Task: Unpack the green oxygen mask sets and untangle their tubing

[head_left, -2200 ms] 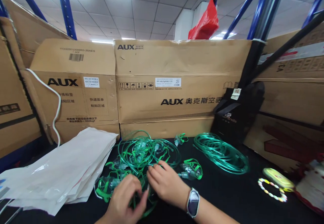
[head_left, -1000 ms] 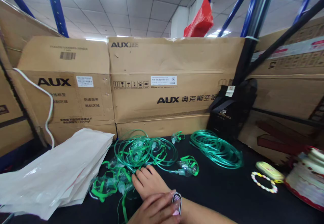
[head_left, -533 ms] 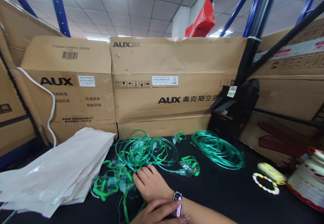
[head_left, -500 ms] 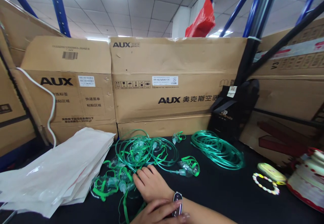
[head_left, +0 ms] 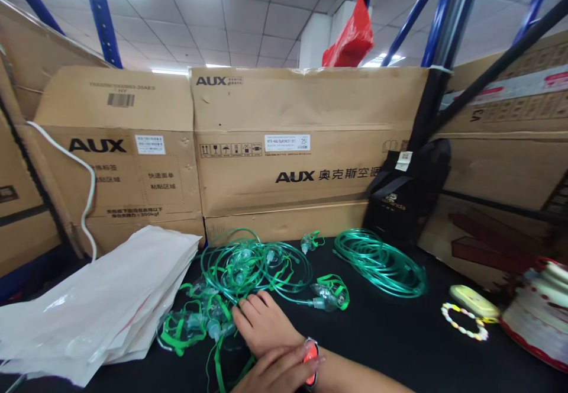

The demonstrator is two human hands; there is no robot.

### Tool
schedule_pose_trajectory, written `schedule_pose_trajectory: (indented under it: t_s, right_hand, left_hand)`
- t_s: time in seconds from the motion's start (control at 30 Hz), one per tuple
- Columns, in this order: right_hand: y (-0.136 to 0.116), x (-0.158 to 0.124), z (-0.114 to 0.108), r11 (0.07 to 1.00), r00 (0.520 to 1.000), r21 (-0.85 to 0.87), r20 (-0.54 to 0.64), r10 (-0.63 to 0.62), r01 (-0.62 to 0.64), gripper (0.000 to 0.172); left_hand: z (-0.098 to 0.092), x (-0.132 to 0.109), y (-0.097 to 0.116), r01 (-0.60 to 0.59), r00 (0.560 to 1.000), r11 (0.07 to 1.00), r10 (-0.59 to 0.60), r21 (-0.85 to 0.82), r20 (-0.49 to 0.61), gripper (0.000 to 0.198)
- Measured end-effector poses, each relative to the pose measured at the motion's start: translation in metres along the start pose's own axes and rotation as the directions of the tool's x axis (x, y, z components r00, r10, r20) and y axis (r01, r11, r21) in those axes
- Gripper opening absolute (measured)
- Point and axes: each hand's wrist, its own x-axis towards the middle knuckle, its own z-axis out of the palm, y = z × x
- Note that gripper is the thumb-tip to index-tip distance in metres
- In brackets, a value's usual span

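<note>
My right hand point(head_left: 266, 326) rests palm down on the black table, its fingers loosely bent with nothing visible in them. Its fingertips lie at the near edge of a heap of green tubing point(head_left: 255, 263). A wristwatch point(head_left: 312, 360) with a lit orange-red screen sits on my right wrist. From the bottom edge my left hand point(head_left: 277, 372) reaches across that wrist, fingers stretched out, touching the watch. Clear masks with green straps point(head_left: 183, 325) lie left of my right hand. Another mask point(head_left: 329, 294), joined to tubing, lies to its right.
White plastic bags point(head_left: 102, 298) are stacked at left. Coiled green tubing point(head_left: 380, 263) lies at right, before a black bag point(head_left: 394, 197). A bead bracelet point(head_left: 464, 329), a yellow case point(head_left: 474, 303) and a red-white container point(head_left: 541, 316) stand farther right. Cardboard boxes point(head_left: 310, 106) wall the back.
The watch screen has gone from dark to lit orange-red. My left fingers have shifted slightly on the watch, and the camera view has moved a little.
</note>
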Motion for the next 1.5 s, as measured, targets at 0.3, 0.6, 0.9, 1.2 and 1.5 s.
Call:
schedule_pose_trajectory:
  t_s: [0.3,0.6,0.9,1.2,1.5]
  right_hand:
    - [0.0,0.0,0.009,1.0,1.0,-0.007,0.0,0.006,-0.006,0.019]
    - [0.0,0.0,0.003,1.0,0.998,0.007,0.051,0.025,-0.025,0.02]
    - [0.0,0.002,-0.002,1.0,0.997,0.01,0.069,0.02,-0.02,0.018]
    - [-0.001,-0.002,0.003,0.999,0.997,0.031,0.07,0.034,-0.037,0.023]
    - [0.044,-0.018,-0.024,0.909,0.954,0.321,-0.049,0.297,-0.266,0.04]
  left_hand:
    - [0.021,-0.015,0.001,0.258,0.966,0.958,-0.252,-0.126,0.061,0.051]
    - [0.022,-0.016,-0.006,0.111,0.993,0.992,-0.109,-0.058,0.042,0.05]
    - [0.002,-0.003,-0.006,0.063,0.997,0.998,-0.063,-0.001,0.033,0.045]
    - [-0.006,-0.006,-0.01,0.15,0.976,0.966,-0.179,-0.209,-0.127,0.045]
    - [-0.05,-0.018,-0.025,0.616,0.52,0.554,-0.82,-0.56,-0.239,0.033]
